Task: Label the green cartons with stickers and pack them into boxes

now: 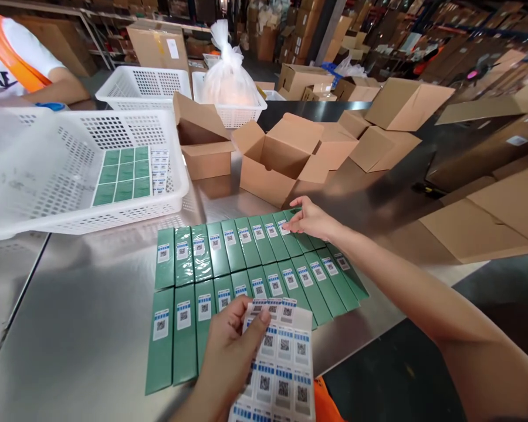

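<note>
While your left hand (233, 346) grips the label sheet (281, 363) by its edge, thumb pinching the glossy paper so the stickers face you, your right hand (310, 220) reaches out flat, fingers loose and holding nothing, its tips pressing on a sticker on one of the green boxes (246, 264). Those slim, shiny cartons lie side by side in two fanned rows on the brushed steel table (83, 316), faces up so each takes a label. Just beyond sit a perforated white plastic basket (70, 176) with more green boxes inside, and open corrugated cartons (281, 158).
</note>
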`<state>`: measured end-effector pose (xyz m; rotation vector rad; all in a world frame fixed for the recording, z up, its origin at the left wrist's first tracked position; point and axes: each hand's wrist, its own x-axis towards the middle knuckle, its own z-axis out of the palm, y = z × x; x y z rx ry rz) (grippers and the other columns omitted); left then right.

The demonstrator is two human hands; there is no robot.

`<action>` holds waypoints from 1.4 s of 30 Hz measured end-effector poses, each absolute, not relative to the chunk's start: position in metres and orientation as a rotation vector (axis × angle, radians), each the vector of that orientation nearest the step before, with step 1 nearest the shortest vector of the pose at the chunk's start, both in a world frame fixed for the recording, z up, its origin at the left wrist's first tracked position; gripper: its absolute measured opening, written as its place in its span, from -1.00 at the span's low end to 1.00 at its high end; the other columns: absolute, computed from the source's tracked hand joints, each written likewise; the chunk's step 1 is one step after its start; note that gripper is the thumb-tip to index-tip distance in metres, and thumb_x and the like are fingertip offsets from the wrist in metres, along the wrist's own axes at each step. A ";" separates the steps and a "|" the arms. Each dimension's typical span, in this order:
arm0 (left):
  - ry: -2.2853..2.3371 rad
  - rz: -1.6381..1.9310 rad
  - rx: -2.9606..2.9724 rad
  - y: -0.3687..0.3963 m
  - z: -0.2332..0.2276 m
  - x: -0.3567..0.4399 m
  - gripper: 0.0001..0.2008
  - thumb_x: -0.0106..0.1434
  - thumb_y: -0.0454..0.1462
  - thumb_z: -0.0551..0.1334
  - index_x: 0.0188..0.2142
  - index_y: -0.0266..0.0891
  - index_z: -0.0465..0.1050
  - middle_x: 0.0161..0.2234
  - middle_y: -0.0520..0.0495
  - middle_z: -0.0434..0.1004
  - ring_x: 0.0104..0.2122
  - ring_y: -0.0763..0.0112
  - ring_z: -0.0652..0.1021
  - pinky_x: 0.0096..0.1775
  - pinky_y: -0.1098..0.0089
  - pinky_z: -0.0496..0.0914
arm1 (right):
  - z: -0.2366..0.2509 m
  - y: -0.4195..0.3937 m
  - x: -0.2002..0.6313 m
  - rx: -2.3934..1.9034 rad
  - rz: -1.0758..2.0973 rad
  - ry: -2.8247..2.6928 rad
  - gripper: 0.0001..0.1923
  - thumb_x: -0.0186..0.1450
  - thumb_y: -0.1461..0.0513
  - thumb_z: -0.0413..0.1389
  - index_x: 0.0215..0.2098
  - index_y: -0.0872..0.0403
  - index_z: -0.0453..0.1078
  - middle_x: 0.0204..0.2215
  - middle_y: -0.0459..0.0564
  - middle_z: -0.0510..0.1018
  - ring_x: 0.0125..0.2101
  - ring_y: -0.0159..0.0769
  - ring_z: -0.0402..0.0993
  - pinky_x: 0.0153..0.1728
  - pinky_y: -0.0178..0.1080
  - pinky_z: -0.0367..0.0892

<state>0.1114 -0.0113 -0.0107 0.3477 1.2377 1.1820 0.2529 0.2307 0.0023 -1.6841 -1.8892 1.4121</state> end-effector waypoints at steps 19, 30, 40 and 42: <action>1.214 1.282 0.328 -0.010 -0.016 0.111 -0.66 0.04 -0.06 0.45 -0.43 -0.26 0.43 -0.51 -0.04 0.59 -0.54 0.41 0.54 -0.45 0.46 0.40 | 0.021 0.129 0.271 -1.074 1.425 -2.228 -0.68 0.14 0.00 0.32 -0.29 0.04 0.51 -0.39 -0.07 0.52 -0.37 -0.32 0.44 -0.34 -0.25 0.32; 1.243 1.187 0.368 -0.012 -0.021 0.108 -0.65 0.09 -0.03 0.43 -0.38 -0.24 0.43 -0.46 -0.04 0.61 -0.50 0.40 0.56 -0.42 0.45 0.41 | 0.030 0.190 0.285 -1.220 1.358 -1.757 -0.75 0.16 0.13 0.31 -0.32 0.03 0.36 -0.43 -0.12 0.49 -0.37 -0.36 0.44 -0.29 -0.28 0.40; 1.270 1.217 0.408 -0.012 -0.020 0.112 -0.63 0.06 -0.01 0.43 -0.45 -0.22 0.39 -0.53 -0.01 0.56 -0.57 0.40 0.51 -0.50 0.45 0.38 | 0.012 0.252 0.284 -1.596 1.541 -1.950 -0.32 0.04 0.40 0.35 0.00 0.04 0.10 -0.60 -0.23 0.46 -0.57 -0.40 0.39 -0.52 -0.37 0.34; 1.276 1.207 0.419 -0.012 -0.020 0.112 -0.63 0.07 0.00 0.42 -0.45 -0.22 0.38 -0.55 0.00 0.55 -0.57 0.40 0.51 -0.51 0.46 0.37 | 0.011 0.252 0.280 -1.646 1.503 -1.981 -0.36 0.05 0.40 0.34 -0.04 0.03 0.10 -0.59 -0.22 0.47 -0.55 -0.39 0.40 -0.50 -0.36 0.35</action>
